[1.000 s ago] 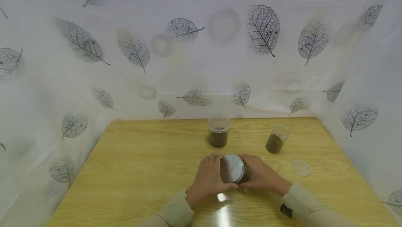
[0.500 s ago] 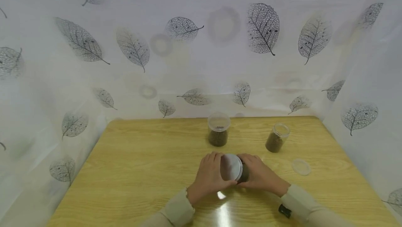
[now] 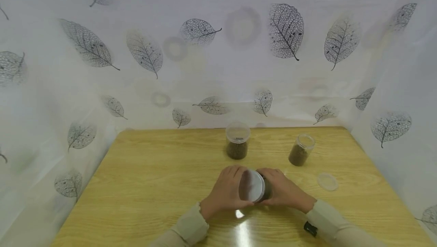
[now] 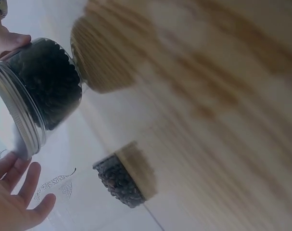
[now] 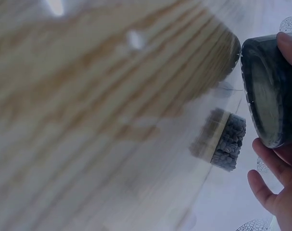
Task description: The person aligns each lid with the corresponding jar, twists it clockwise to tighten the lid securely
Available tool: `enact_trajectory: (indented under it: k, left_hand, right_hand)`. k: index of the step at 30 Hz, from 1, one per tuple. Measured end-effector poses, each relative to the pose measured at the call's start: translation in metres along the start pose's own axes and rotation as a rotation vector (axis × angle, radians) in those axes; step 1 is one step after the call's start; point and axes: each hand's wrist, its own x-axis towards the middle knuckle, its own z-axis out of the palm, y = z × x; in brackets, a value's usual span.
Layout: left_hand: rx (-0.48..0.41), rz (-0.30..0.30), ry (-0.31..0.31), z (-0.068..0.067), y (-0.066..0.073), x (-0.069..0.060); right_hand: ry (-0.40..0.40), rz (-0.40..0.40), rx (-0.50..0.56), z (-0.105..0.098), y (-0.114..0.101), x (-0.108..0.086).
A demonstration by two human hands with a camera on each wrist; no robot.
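Observation:
A clear jar of dark beans (image 4: 49,82) with a silver screw lid (image 3: 253,187) is held tilted above the table, its lid facing left. My left hand (image 3: 225,191) grips the lid's rim, thumb below and fingers above. Around the jar's body, my right hand (image 3: 283,189) holds from the other side, covering much of it. In the right wrist view the jar's base (image 5: 267,96) shows between thumb and fingers. Some outer fingers (image 4: 32,185) of the left hand stand off the lid.
Behind the hands stands a clear jar (image 3: 237,149) partly filled with dark beans. An open-topped jar (image 3: 299,153), also part full, is at the back right, with a clear flat disc (image 3: 327,182) lying before it. A leaf-patterned sheet (image 3: 218,68) surrounds the wooden table (image 3: 153,171).
My left hand has shifted slightly left and its wrist has turned a little on the lid. The right hand and the jar stay almost where they were.

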Motion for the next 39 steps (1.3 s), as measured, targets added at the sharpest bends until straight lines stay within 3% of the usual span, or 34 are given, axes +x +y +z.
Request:
enact_trajectory:
  k: [4, 8, 18, 29, 39]
  left_hand:
    - [-0.004, 0.019, -0.014, -0.002, -0.001, 0.0]
    - [0.013, 0.039, 0.011, -0.002, -0.001, 0.001]
    - [0.027, 0.083, -0.003, -0.003, -0.002, 0.0]
    - [0.043, 0.104, -0.008, -0.007, -0.002, 0.0]
    - [0.083, 0.255, -0.001, -0.009, -0.008, 0.003]
  right_hand:
    - [-0.01, -0.007, 0.002, -0.001, 0.0, 0.0]
    - [-0.002, -0.015, 0.005, 0.0, -0.001, 0.0]
    - [0.08, -0.086, -0.03, 0.006, 0.0, 0.004]
    - [0.008, -0.042, -0.054, -0.001, -0.005, 0.008]
    - [-0.042, -0.079, -0.043, -0.006, -0.003, 0.011]
